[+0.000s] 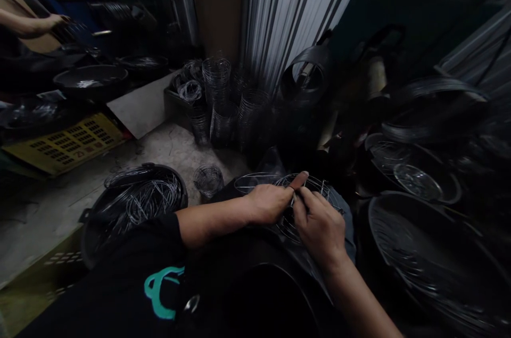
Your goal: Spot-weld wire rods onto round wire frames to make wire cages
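Observation:
A round wire grille [315, 189] lies across my lap. My left hand [271, 202] rests on it with the fingers curled round its wires and the thumb stuck out over the top. Right beside it my right hand [319, 226] pinches a thin wire of the same grille between thumb and fingers. The two hands touch at the fingertips. The lower part of the grille is hidden under both hands.
A black tub of loose wire pieces [136, 202] sits at my left knee, with a small wire cage [208, 181] beside it. Stacks of wire cages [223, 104] stand ahead. Black basins of wire rings [415, 178] crowd the right. Another person's hand [51, 23] works far left near a yellow crate [67, 143].

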Available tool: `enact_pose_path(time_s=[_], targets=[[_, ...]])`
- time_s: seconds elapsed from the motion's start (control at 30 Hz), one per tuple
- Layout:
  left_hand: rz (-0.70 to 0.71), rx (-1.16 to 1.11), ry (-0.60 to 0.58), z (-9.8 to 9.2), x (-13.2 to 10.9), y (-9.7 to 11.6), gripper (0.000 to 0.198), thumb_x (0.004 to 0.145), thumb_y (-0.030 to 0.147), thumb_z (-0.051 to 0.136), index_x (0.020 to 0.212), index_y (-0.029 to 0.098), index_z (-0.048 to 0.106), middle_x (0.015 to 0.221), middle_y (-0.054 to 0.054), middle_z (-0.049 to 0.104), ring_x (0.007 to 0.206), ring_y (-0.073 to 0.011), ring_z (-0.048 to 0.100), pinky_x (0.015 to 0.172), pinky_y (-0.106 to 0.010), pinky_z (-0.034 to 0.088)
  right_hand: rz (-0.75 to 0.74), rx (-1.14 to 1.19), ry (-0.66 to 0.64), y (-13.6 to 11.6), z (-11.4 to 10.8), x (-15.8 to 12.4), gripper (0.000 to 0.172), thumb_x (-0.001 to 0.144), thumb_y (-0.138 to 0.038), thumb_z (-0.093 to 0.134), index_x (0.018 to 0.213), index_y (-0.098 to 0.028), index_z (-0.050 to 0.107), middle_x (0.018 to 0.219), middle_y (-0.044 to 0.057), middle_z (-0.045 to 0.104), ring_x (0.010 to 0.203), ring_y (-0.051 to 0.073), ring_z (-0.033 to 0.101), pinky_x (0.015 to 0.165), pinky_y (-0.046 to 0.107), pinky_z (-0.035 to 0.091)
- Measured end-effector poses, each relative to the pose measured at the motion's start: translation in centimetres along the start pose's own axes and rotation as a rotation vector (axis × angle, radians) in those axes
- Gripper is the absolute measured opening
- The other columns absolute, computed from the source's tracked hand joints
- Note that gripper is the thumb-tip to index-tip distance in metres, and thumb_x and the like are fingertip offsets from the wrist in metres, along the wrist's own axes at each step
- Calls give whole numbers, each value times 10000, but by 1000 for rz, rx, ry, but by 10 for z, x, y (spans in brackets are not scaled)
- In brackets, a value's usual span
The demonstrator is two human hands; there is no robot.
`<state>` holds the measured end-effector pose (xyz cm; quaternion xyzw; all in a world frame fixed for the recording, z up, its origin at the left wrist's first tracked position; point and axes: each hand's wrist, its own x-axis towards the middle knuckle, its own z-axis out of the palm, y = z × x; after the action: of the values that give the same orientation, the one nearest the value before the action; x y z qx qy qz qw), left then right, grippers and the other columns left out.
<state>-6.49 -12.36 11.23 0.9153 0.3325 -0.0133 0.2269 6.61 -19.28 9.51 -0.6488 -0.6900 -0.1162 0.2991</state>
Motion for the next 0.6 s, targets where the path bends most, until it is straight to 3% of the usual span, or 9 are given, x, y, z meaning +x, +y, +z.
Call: enact_pose_path(time_s=[0.2, 0.3, 0.4, 0.5, 0.53, 0.6], targets=[[-10, -3, -11, 15, 8, 4, 976, 801, 243, 566, 1465, 168, -145, 1035, -126, 665, 888, -301, 669, 700, -359, 500, -25, -183, -130, 7, -3, 2, 166, 812, -198, 515, 843, -169, 676, 677, 31, 616, 500, 139, 479, 523, 287, 267], [-12, -20, 2, 16, 9, 5, 928, 829, 256, 540, 1469, 176, -127, 1018, -112, 671, 873, -284, 671, 698, -339, 494, -27, -173, -87, 9, 0, 5, 175, 805, -208, 499, 742, -166, 656, 652, 32, 605, 485, 137, 462, 520, 289, 270], [0, -21, 19, 16, 10, 4, 859, 847, 233, 514, 1478, 187, -68, 924, -82, 688, 814, -265, 676, 677, -325, 495, -64, -22, -11, 13, 1, 10, 216, 816, -213, 449, 756, -153, 647, 678, 48, 616, 551, 158, 523, 560, 286, 353], [16, -16, 9, 18, 14, 2, 590, 855, 240, 498, 1409, 156, 312, 869, -99, 691, 794, -287, 672, 668, -355, 511, -107, 221, -18, 17, -2, 16, 203, 826, -214, 447, 820, -158, 642, 750, 52, 647, 655, 161, 590, 633, 266, 436], [5, -15, -1, 18, 15, 1, 458, 863, 248, 486, 1308, 146, 457, 858, -107, 690, 798, -292, 671, 673, -363, 516, -131, 282, -39, 16, -3, 18, 195, 826, -210, 448, 826, -161, 637, 754, 50, 648, 674, 159, 599, 644, 260, 449], [-5, -20, -10, 17, 16, -1, 303, 873, 269, 472, 1118, 145, 602, 843, -107, 688, 811, -291, 671, 684, -362, 521, -215, 331, -95, 14, -6, 21, 189, 824, -194, 441, 803, -158, 625, 714, 43, 622, 650, 152, 587, 615, 250, 447]])
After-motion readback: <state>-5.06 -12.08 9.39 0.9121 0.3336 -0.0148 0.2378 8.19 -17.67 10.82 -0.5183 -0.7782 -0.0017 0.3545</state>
